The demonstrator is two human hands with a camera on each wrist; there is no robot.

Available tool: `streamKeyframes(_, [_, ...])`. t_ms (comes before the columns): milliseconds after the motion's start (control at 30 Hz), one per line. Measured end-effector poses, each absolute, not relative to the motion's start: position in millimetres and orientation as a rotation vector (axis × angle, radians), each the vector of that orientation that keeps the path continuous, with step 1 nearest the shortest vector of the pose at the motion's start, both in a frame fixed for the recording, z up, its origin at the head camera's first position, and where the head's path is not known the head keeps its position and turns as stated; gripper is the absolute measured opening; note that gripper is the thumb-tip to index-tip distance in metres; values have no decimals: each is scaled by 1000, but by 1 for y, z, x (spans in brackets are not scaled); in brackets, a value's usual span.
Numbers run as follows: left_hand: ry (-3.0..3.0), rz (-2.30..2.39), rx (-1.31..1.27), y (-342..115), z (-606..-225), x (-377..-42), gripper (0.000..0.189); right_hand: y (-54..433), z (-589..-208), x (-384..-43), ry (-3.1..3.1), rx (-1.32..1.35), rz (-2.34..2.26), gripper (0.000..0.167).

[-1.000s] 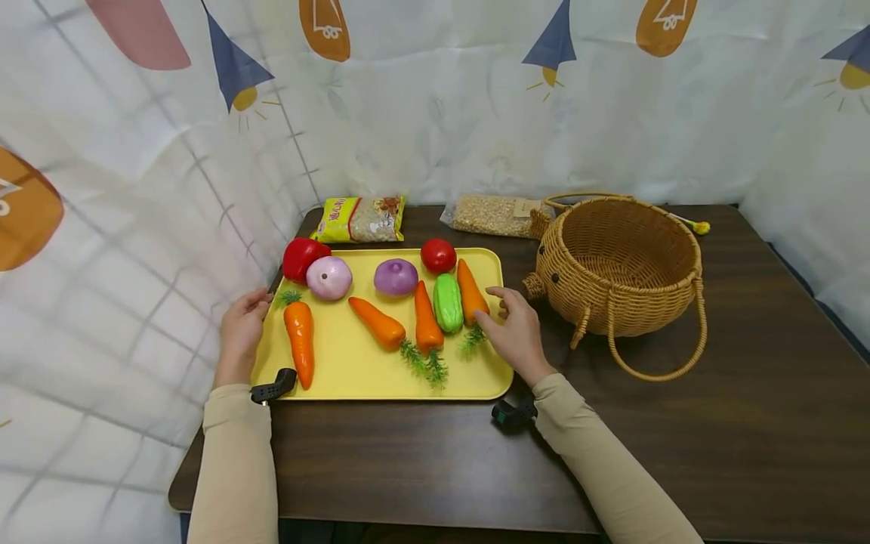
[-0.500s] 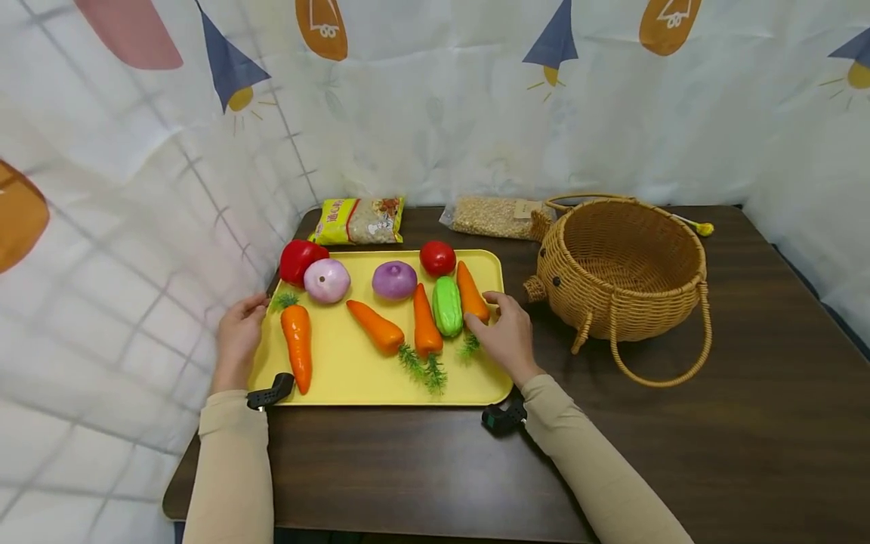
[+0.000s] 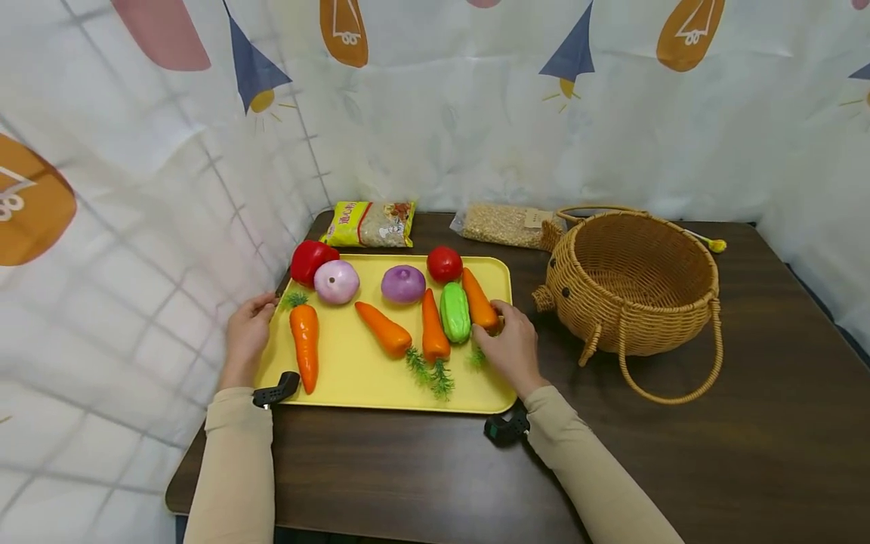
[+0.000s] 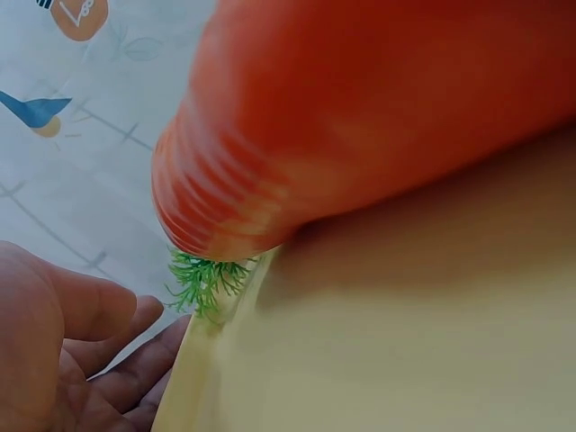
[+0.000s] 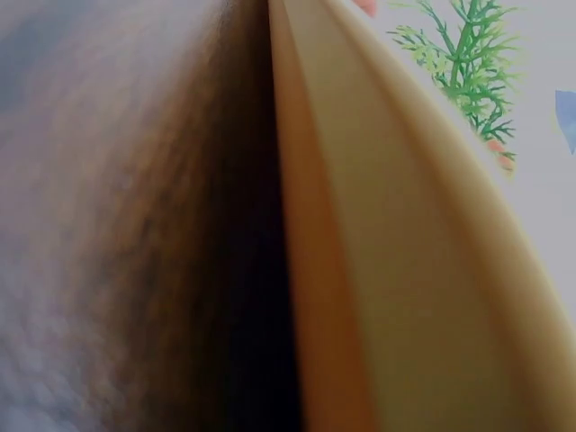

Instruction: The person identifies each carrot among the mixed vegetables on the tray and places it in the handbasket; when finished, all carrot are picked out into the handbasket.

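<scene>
My right hand (image 3: 513, 349) pinches the rightmost orange toy carrot (image 3: 477, 296) near its leafy end, thumb on its left and fingers on its right. That carrot lies on a yellow tray (image 3: 367, 381); the right wrist view shows only the tray's edge (image 5: 405, 216) and blurred green leaves (image 5: 468, 76), no hand. At the tray's left side rests my left hand (image 3: 246, 334). In the left wrist view its loosely bent fingers (image 4: 135, 382) reach the tray rim, with the thumb apart. Close by lies the left carrot (image 3: 305, 346), large in that view.
Also on the tray are two carrots, a green cucumber-like vegetable (image 3: 455, 312), a tomato (image 3: 445, 264), purple onions (image 3: 404, 284) and a red pepper (image 3: 313, 261). Behind stand food bags (image 3: 372, 224). A pig-shaped wicker basket (image 3: 632, 325) stands to the right on the dark table (image 3: 761, 423).
My right hand has moved down from beside the rightmost carrot and closed its thumb and fingers about the leafy end. The left hand stays at the tray's edge; the head view shifts slightly.
</scene>
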State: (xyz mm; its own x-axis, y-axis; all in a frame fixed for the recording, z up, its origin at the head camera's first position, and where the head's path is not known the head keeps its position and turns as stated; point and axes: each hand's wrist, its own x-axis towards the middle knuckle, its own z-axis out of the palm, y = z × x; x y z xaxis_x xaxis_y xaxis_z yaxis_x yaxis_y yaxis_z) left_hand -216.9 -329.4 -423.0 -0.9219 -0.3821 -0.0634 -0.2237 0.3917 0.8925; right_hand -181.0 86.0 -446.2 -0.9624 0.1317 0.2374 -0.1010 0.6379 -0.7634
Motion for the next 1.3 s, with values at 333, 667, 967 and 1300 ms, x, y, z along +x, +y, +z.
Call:
streamKeyframes(333, [-2493,-1544,562,-328,-424,-219,46,89,-445,-180,-2414,-61,1260,45])
streamKeyframes(667, [-2527,-1499,601,-332,-426,-218,46,90,-436,-182,-2160,37,1254,37])
streamKeyframes(967, [-2522,-1503,558,-327,-428,-221,44,101,-395,-181,-2013,162,1300,39])
streamKeyframes(1300, [-2542,-1477,561,-331,-428,-220,46,116,-326,-174,-1874,291,1396,41])
